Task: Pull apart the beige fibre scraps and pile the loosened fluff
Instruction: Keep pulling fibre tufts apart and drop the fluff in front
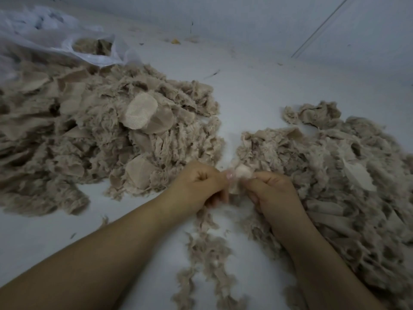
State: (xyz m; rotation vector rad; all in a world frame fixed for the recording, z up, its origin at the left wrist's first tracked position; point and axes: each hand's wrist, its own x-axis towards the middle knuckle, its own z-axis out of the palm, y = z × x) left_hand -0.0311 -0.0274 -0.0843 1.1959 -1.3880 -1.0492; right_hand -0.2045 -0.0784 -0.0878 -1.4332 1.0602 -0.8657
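Both hands met over the gap between the two heaps. The left hand (201,182) and the right hand (271,190) each had their grip curled and pinched on one small pale beige fibre scrap (240,175), held just between the fingertips, above the white surface (252,90). The scrap's long axis ran left to right, from one grip to the other, so the coming pull likely went straight outward along it. Neither hand was nearer. The large beige scrap heap (100,139) lay left of the scrap; the beige loosened fluff pile (335,175) lay right, touching the right hand's side.
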